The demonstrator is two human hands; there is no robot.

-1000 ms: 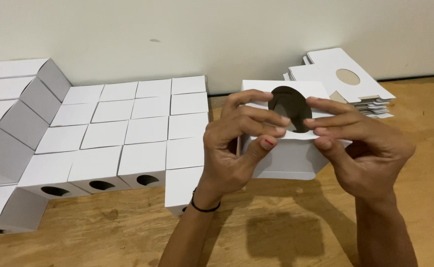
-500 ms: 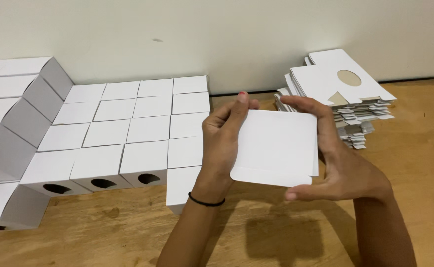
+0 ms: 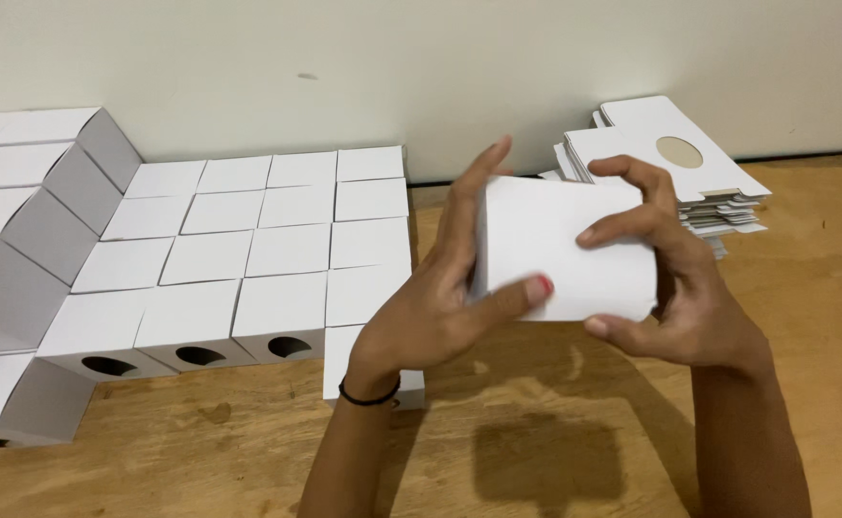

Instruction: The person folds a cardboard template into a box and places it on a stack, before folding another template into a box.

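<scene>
Both hands hold one small white cardboard box (image 3: 560, 249) in the air above the wooden floor (image 3: 555, 451). My left hand (image 3: 445, 302) grips its left side, fingers stretched up along the edge and thumb across the lower front. My right hand (image 3: 675, 288) clasps its right side with fingers curled over the top face. The box shows a plain closed face to the camera. A dark band sits on my left wrist (image 3: 368, 393).
Rows of folded white boxes (image 3: 248, 249) with round holes in their fronts lie packed together at the left, with more stacked higher at the far left (image 3: 28, 201). A pile of flat unfolded box blanks (image 3: 670, 168) lies at the back right by the wall.
A second ago the box's dark round hole faced me between my fingers. The box has since been turned, so a plain face shows, and my hands shifted their grip around it.
</scene>
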